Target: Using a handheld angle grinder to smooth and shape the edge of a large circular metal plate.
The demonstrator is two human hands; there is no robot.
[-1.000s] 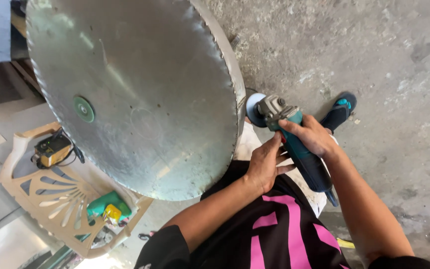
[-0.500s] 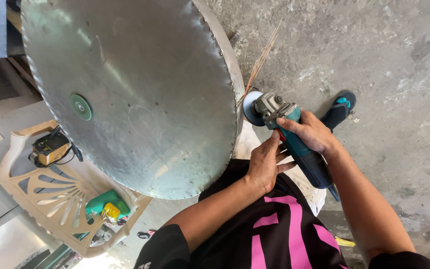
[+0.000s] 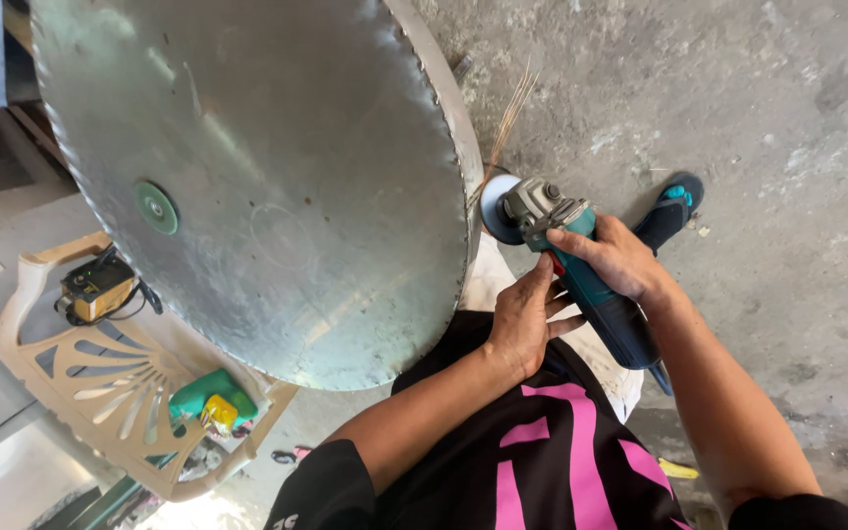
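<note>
Teal-bodied, the angle grinder [image 3: 581, 285] sits just right of centre in the frame, and both hands are on it: the right hand [image 3: 612, 257] has its fingers wrapped tight around the barrel behind the grey gear head, while the left hand [image 3: 522, 319] presses against the near side of the body, fingers curled on it with two fingertips spread loose below. A second ago the grinder's wheel [image 3: 499, 208] stood just off the rim of the big round metal disc [image 3: 257, 177] and nothing flew from it; half a second ago a first thin streak rose, and now a fan of orange sparks [image 3: 507, 118] shoots up toward the top of the frame from where wheel and disc edge meet. Judged from that, the wheel is biting into the toothed edge and the grinding is under way at that spot.

Nearest the camera, at bottom centre, is the person's black shirt with pink stripes [image 3: 552, 461]. Lower left holds a beige plastic chair [image 3: 100, 383] lying flat, with a green and yellow tool [image 3: 210, 400] and a small yellow-black box with a cable [image 3: 97, 285] on it. Beyond the hands, a foot in a blue sandal [image 3: 674, 201] rests on the grey concrete floor [image 3: 758, 108] close to the spark path; the disc itself hides most of the left of the frame.
</note>
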